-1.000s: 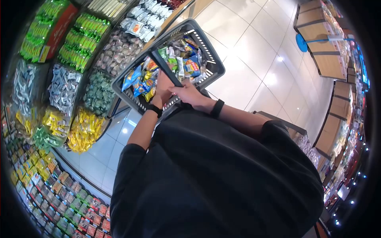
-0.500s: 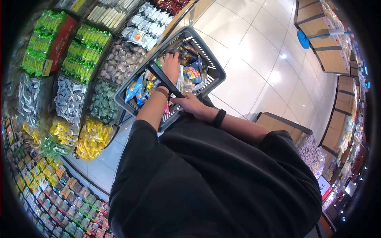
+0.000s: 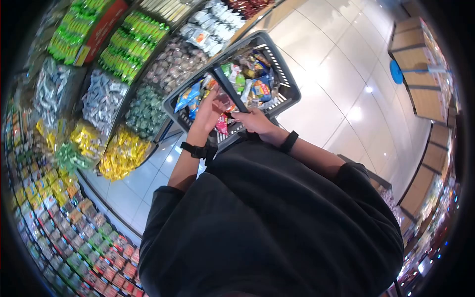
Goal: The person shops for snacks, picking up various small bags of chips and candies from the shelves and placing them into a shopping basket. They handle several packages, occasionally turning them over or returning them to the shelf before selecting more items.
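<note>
In front of my chest hangs a dark grey plastic shopping basket (image 3: 292,92) filled with several bright snack packets (image 3: 257,89). My right hand (image 3: 257,123) grips the near end of its black handle (image 3: 225,85). My left hand (image 3: 208,111), a black band on its wrist, is over the basket's near left side. Its fingers are closed on a small clear-and-red packet (image 3: 224,102). A red packet (image 3: 222,124) lies just below that hand against the basket wall. My black shirt hides the lower part of the view.
To my left a curved sweets stand holds bins of yellow packets (image 3: 121,153), silver packets (image 3: 101,101) and green bags (image 3: 131,47). Lower down are rows of small boxes (image 3: 74,222). Glossy tiled floor (image 3: 341,74) stretches right toward wooden display units (image 3: 420,59).
My left hand reached deep into the basket half a second ago and has drawn back to its near side holding a small packet. The view has shifted slightly; the right hand stays on the handle.
</note>
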Demonstrator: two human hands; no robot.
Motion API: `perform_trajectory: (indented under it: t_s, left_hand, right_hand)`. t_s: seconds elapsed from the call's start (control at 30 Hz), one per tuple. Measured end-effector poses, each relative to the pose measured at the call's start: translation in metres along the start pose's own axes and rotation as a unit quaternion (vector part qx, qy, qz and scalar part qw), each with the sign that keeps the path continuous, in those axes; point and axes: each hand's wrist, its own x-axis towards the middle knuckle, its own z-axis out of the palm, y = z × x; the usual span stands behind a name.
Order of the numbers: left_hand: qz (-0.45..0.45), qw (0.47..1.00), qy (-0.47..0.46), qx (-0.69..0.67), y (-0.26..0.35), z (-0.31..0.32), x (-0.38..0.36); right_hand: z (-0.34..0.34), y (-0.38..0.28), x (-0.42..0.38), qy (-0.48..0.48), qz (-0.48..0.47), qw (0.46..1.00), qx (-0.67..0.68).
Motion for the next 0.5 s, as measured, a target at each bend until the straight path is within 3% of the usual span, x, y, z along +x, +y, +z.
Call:
perform_trajectory:
  t_s: [0.1,0.17,0.27,0.33,0.37,0.4,0.43,0.5]
  left_hand:
    - [-0.046,0.994,0.090,0.038,0.020,-0.011,-0.037]
    - [-0.019,0.990,0.131,0.054,0.037,-0.011,-0.053]
    - [0.215,0.951,0.134,0.176,0.074,-0.005,-0.064]
    - [0.288,0.907,0.186,0.245,0.112,-0.014,-0.046]
    - [0.301,0.868,0.186,0.348,0.130,-0.045,-0.023]
    - [0.360,0.793,0.205,0.446,0.138,-0.073,0.005]
    - [0.361,0.793,0.206,0.445,0.140,-0.088,0.008]
    - [0.365,0.631,0.317,0.607,0.147,-0.101,0.013]
  right_hand:
    - [0.002,-0.006,0.002,-0.018,-0.006,1.000,0.003]
    - [0.002,-0.004,0.007,-0.017,-0.001,1.000,-0.007]
    - [0.005,-0.006,0.008,-0.018,-0.009,1.000,-0.008]
    - [0.004,-0.004,0.012,-0.021,-0.010,1.000,-0.014]
    - [0.004,-0.004,0.013,-0.025,-0.012,0.999,-0.018]
    - [0.006,-0.008,0.010,-0.021,-0.005,1.000,-0.017]
    - [0.008,-0.006,0.008,-0.022,-0.004,1.000,-0.018]
    - [0.011,-0.006,0.009,0.007,-0.021,0.999,-0.046]
